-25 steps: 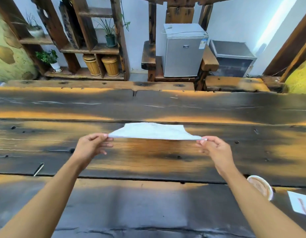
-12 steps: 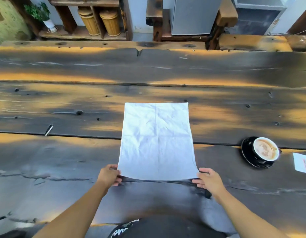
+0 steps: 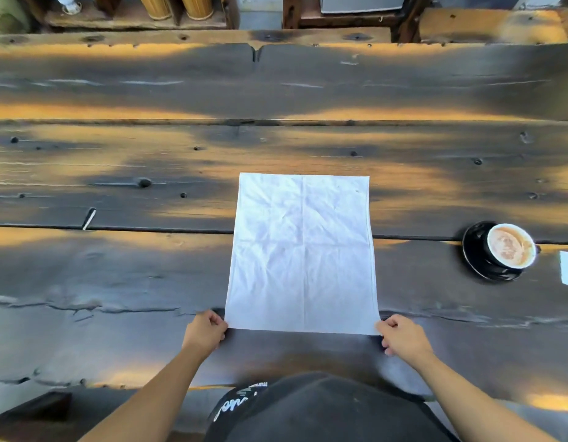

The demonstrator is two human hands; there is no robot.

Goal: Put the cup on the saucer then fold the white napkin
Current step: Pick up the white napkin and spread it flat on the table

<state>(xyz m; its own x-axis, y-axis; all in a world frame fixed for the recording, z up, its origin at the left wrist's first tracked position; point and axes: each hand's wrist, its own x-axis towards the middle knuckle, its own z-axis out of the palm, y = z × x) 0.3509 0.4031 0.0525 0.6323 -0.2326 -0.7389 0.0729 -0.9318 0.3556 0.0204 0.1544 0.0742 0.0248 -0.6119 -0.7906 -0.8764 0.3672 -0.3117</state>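
Dark plank worktop (image 3: pixel 117 282) carrying the white napkin (image 3: pixel 303 250), spread flat at centre. To fold it well, both near corners should be lifted together and laid squarely on the far corners. The left hand (image 3: pixel 206 333) pinches the near left corner; the right hand (image 3: pixel 404 338) pinches the near right corner, fingers curled. At right, the cup (image 3: pixel 510 245) already sits on the saucer (image 3: pixel 474 250).

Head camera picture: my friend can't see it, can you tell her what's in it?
A white napkin lies spread flat on a dark wooden table, and a person's left hand and right hand pinch its two near corners. Off to the right, a cup of coffee sits on a black saucer.
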